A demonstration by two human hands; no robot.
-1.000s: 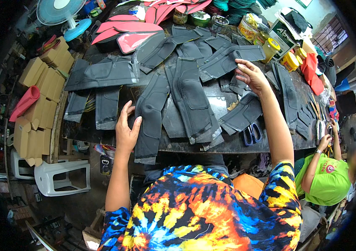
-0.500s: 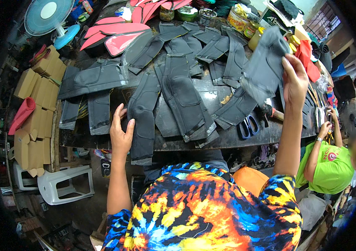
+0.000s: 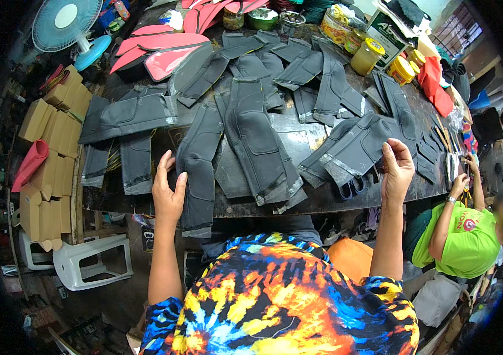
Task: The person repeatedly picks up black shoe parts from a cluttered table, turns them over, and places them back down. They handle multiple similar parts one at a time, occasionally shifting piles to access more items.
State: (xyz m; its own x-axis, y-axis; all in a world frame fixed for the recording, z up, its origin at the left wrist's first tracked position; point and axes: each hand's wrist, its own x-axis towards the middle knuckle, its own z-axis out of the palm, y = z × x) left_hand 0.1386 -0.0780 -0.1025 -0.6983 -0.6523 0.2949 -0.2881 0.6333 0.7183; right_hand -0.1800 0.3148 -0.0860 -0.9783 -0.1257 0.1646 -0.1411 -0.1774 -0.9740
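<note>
Dark grey padded fabric pieces with stitched panels and pale, frayed-looking ends lie overlapping across the black table. My left hand (image 3: 168, 189) is open, fingers spread, beside one long upright piece (image 3: 197, 171) that hangs over the table's near edge. Whether it touches that piece I cannot tell. On the right, my right hand (image 3: 398, 168) is closed in a pinch at the near right edge of another padded piece (image 3: 355, 148), which lies slanting over others. Blue-handled scissors (image 3: 353, 188) show partly from under it. Between my hands rests a wide padded piece (image 3: 257, 142).
Red-pink cut pieces (image 3: 174, 59) and jars (image 3: 368, 56) stand along the far side. A fan (image 3: 65, 23), brown stacked boxes (image 3: 56, 148) and a white plastic stool (image 3: 94, 263) are at left. At right a person in a green shirt (image 3: 467, 239) works.
My right hand has come down and toward me, and the padded piece it held raised now lies on the table, covering the hammer and part of the scissors. My left hand has barely moved.
</note>
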